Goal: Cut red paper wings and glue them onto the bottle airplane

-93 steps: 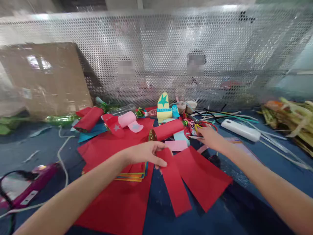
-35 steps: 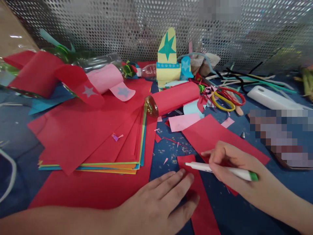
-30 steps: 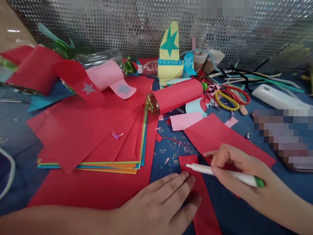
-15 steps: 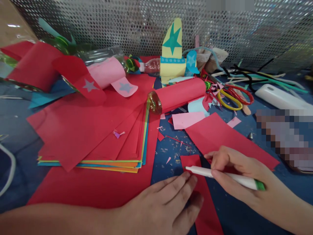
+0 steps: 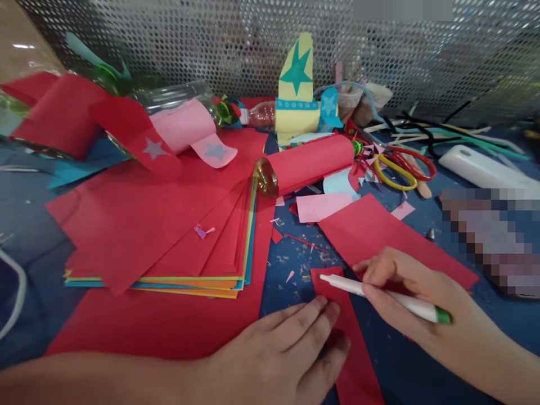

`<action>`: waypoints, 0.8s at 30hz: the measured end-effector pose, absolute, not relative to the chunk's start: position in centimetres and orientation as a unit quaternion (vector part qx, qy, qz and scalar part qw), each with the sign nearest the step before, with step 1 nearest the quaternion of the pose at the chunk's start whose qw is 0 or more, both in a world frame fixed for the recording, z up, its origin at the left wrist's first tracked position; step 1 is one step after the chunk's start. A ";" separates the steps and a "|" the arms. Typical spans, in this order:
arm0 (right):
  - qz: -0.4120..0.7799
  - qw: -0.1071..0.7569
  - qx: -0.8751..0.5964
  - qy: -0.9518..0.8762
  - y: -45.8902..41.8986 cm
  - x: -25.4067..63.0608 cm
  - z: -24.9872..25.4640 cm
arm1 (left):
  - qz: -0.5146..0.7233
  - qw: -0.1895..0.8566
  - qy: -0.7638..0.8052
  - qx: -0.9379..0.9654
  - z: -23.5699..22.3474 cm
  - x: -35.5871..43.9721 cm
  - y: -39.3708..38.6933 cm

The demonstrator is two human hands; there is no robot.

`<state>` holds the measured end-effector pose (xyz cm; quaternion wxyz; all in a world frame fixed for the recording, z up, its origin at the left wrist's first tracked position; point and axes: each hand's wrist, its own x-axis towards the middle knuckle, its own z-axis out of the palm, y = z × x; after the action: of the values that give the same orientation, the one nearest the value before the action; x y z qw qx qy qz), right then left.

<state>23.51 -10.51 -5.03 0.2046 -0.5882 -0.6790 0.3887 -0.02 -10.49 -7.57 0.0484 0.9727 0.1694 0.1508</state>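
My left hand (image 5: 291, 343) lies flat, fingers stretched out, across a narrow red paper strip (image 5: 358, 349) on the blue table. A white marker with a green end (image 5: 409, 304) is pinched in my right hand (image 5: 405, 287). Its tip is at the upper end of the strip, above my left fingertips. Whether it has left a mark there is too small to tell. Just beyond my right hand lies a wider red paper piece (image 5: 379, 225). To the left, a stack of coloured paper (image 5: 169, 236) has red sheets on top.
A red-wrapped bottle (image 5: 312, 163) lies behind the strip, near a yellow paper-covered bottle (image 5: 297, 115) with a star fin. Yellow-handled scissors (image 5: 396, 174) and a white glue-gun-like object (image 5: 489, 169) are at the right. Paper scraps lie about; a perforated metal panel (image 5: 236, 45) stands behind.
My right hand has shifted slightly up and left, taking the marker's tip a little higher on the strip. My left hand stays in place.
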 end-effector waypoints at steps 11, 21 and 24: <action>0.371 0.249 -0.602 -0.662 -10.3 23.8 -4.2 | 0.150 0.048 0.161 0.974 -7.6 0.0 -10.3; 0.307 0.241 -0.586 -0.710 -9.9 23.7 -3.3 | 0.163 0.019 0.151 0.975 -8.2 -0.5 -9.9; 0.218 0.243 -0.572 -0.753 -9.5 24.2 -2.3 | 0.169 -0.011 0.143 0.975 -8.4 -0.6 -9.6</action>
<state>24.20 -9.55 -2.30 0.2430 -0.5719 -0.7526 0.2181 -0.60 -9.59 -8.38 -0.0112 0.9750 0.1433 0.1693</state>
